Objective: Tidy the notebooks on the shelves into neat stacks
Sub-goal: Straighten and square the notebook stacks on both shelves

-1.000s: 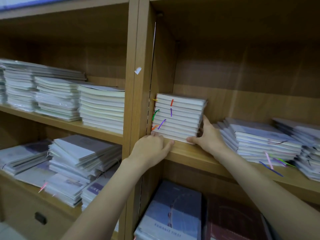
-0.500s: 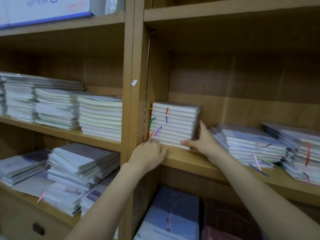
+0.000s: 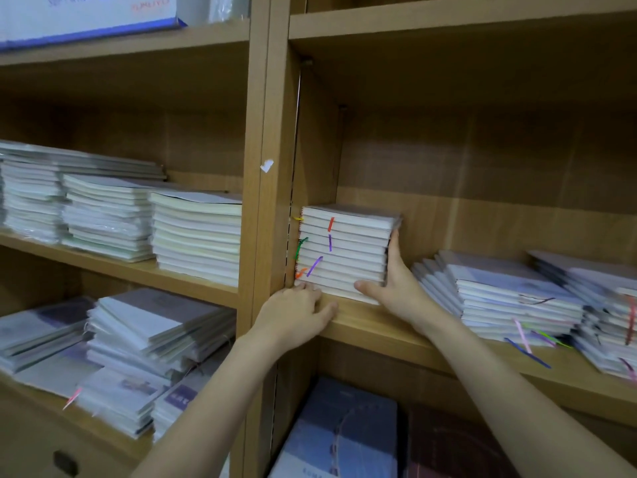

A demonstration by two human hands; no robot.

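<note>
Notebooks [image 3: 344,253] (squared stack, ribbon markers) braced by right hand [image 3: 396,288], left hand [image 3: 296,313] flat-fingered.

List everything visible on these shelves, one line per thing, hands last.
held notebook stack: one, white with coloured ribbons, right bay, against the divider
slumped notebook stacks: two, white, right of it
neat notebook stacks: three or more, white and cream, left bay
messy notebooks: several piles, shelf below left
dark books: two, blue and maroon, bottom right
box: one, white and blue, top left
left hand: front bottom of stack
right hand: right side of stack
</note>
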